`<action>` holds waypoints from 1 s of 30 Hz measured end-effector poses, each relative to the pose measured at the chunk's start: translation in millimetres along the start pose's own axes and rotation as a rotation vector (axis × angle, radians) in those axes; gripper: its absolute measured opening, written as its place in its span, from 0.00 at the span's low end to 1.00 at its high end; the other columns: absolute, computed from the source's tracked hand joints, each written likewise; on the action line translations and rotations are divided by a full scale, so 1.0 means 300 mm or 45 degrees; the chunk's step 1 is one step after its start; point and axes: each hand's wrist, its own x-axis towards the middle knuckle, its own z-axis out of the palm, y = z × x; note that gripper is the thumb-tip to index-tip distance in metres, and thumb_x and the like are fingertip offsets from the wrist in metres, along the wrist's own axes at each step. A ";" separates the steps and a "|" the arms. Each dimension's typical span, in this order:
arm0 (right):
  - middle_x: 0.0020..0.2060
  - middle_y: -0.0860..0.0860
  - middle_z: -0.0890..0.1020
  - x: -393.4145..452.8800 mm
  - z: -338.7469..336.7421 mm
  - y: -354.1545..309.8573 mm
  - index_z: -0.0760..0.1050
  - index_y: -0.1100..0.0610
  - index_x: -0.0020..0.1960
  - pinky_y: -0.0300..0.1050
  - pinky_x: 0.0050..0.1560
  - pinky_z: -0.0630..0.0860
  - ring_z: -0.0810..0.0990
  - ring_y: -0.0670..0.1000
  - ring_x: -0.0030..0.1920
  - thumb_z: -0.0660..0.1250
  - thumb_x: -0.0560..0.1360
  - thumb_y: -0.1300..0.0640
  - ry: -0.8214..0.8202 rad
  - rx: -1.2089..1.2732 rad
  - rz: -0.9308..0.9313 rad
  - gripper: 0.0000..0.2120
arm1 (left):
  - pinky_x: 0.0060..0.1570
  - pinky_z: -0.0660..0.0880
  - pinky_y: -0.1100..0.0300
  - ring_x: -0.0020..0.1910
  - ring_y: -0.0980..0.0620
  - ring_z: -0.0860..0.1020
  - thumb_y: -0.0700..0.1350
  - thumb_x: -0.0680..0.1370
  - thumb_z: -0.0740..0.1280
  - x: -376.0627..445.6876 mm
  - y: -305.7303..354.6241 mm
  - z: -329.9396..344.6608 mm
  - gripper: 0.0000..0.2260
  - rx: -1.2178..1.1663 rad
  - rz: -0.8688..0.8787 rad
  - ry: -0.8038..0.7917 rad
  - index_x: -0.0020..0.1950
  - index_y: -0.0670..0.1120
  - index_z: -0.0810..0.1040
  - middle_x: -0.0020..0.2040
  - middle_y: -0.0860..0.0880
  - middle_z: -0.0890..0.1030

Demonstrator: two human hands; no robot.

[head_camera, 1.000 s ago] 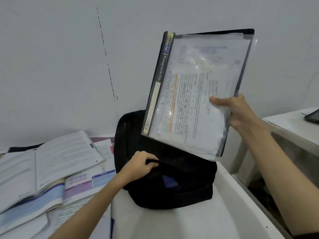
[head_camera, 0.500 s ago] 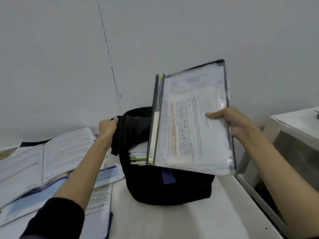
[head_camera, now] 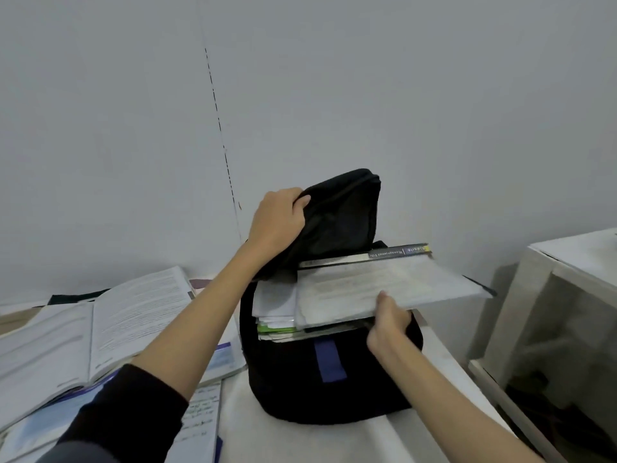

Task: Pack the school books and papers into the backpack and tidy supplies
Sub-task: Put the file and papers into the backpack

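Since a moment ago I've laid the file (head_camera: 384, 282) flat into the backpack (head_camera: 330, 379), right hand (head_camera: 389, 325) gripping it, left hand (head_camera: 278, 218) clutching the flap (head_camera: 337, 215); open books (head_camera: 100, 325) remain on the tabletop (head_camera: 300, 442).

Home study corner, open textbooks (head_camera: 100, 325), white desk (head_camera: 300, 439)

Backpack (head_camera: 330, 389) on table (head_camera: 300, 439), file folder (head_camera: 384, 285) lying across its mouth; open textbooks (head_camera: 100, 325) to its left.

Dim, even, cool light is falling on the scene; shadows are lying soft and faint. Motion blur is smearing the file (head_camera: 387, 282) and its printed text. Wide-angle distortion is bowing the wall seam (head_camera: 222, 142). No glare is showing.
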 end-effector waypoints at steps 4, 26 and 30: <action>0.60 0.56 0.74 -0.069 0.057 0.079 0.62 0.58 0.69 0.51 0.45 0.78 0.77 0.57 0.49 0.63 0.77 0.61 -0.142 -0.046 0.073 0.22 | 0.30 0.56 0.58 0.27 0.52 0.61 0.41 0.80 0.60 0.000 0.045 -0.018 0.17 -0.054 0.114 0.070 0.31 0.43 0.63 0.25 0.50 0.63; 0.75 0.45 0.60 0.006 -0.099 -0.236 0.61 0.45 0.74 0.60 0.71 0.58 0.55 0.53 0.75 0.56 0.76 0.66 -1.186 -2.717 -1.068 0.30 | 0.34 0.65 0.57 0.32 0.47 0.71 0.44 0.80 0.61 -0.096 -0.004 -0.080 0.10 0.157 0.271 0.031 0.44 0.42 0.78 0.31 0.49 0.76; 0.77 0.42 0.43 0.051 -0.175 -0.267 0.42 0.37 0.75 0.68 0.70 0.45 0.41 0.55 0.77 0.54 0.70 0.72 -1.107 -3.088 -0.878 0.46 | 0.34 0.64 0.59 0.33 0.48 0.72 0.44 0.80 0.61 -0.085 0.014 -0.076 0.11 0.150 0.262 0.045 0.45 0.41 0.80 0.32 0.49 0.77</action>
